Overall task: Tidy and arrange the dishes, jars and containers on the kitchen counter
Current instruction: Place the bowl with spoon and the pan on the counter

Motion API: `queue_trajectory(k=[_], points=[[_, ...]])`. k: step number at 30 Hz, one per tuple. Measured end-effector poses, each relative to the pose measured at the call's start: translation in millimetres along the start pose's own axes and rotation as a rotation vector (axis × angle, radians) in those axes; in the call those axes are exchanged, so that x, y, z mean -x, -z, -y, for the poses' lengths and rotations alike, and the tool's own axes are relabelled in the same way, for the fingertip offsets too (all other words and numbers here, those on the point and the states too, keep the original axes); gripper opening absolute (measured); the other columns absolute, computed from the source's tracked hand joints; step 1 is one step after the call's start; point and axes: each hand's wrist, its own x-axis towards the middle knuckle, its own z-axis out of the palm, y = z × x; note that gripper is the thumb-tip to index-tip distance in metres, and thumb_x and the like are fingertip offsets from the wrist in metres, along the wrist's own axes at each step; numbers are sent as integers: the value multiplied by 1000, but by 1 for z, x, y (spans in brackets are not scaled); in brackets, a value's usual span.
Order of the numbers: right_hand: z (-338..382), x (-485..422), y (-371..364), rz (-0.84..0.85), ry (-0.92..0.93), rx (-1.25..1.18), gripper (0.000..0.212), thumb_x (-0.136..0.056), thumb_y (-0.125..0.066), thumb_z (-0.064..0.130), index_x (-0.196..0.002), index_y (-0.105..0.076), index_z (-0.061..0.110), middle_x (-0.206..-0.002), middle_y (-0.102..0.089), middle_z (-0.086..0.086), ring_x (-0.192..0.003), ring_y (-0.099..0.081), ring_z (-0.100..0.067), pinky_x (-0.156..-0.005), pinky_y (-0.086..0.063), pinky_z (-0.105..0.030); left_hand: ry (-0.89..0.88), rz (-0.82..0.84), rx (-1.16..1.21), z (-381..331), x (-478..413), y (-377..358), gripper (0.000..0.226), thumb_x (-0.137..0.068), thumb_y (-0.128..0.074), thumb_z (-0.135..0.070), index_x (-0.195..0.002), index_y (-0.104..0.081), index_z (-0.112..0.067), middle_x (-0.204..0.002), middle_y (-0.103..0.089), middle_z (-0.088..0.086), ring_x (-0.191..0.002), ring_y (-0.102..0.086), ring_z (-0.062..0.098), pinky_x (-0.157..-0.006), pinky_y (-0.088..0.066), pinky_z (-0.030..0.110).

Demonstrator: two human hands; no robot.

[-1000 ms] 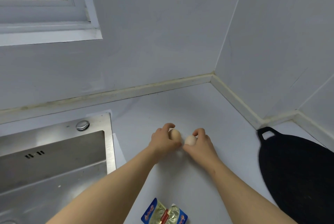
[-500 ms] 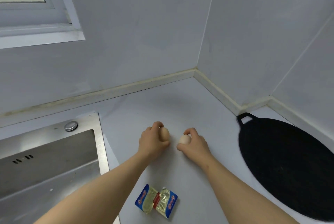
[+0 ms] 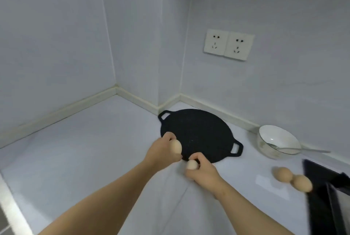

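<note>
My left hand (image 3: 161,152) grips a pale egg (image 3: 175,146) at the near-left rim of a flat black griddle pan (image 3: 198,132) with two loop handles. My right hand (image 3: 203,173) grips a second egg (image 3: 191,164) just in front of the pan's near edge. Both hands hover close together over the white counter (image 3: 85,149). Two more eggs (image 3: 292,178) lie touching each other on the counter at the right. A white bowl (image 3: 278,141) with a metal spoon (image 3: 303,149) resting in it stands behind those eggs.
Two wall sockets (image 3: 228,47) sit above the pan. A dark cooktop edge (image 3: 325,193) runs along the right side. A steel sink rim (image 3: 9,210) shows at the lower left. Walls close the counter at the back and form a corner.
My view has swung right: the sink, window and snack packet are gone, and the pan, bowl and extra eggs appeared. Both hands carried their eggs rightward to the pan's near edge.
</note>
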Motion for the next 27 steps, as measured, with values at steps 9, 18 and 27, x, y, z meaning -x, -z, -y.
queue_trajectory(k=[9, 18, 27], points=[[-81, 53, 107, -311, -121, 30, 28, -80, -59, 26, -105, -48, 26, -91, -54, 10, -84, -54, -9, -67, -42, -18, -255, 230, -119, -110, 1, -93, 47, -77, -68, -36, -113, -44, -19, -102, -62, 1, -93, -61, 20, -75, -48, 31], [-125, 35, 158, -608, -161, 344, 27, -81, -58, 34, -103, -56, 19, -106, -59, 2, -102, -52, -21, -88, -41, -32, -329, 283, -257, -151, -22, -140, 49, -79, -65, -40, -119, -44, -21, -109, -61, -1, -99, -58, 20, -75, -42, 27], [-135, -1, 168, -722, -142, 606, 32, -80, -54, 46, -101, -56, 22, -101, -61, 7, -110, -43, -19, -92, -24, -30, -340, 251, -306, -155, -52, -162, 54, -80, -64, -38, -127, -43, -24, -114, -52, 4, -106, -49, 20, -85, -42, 27]])
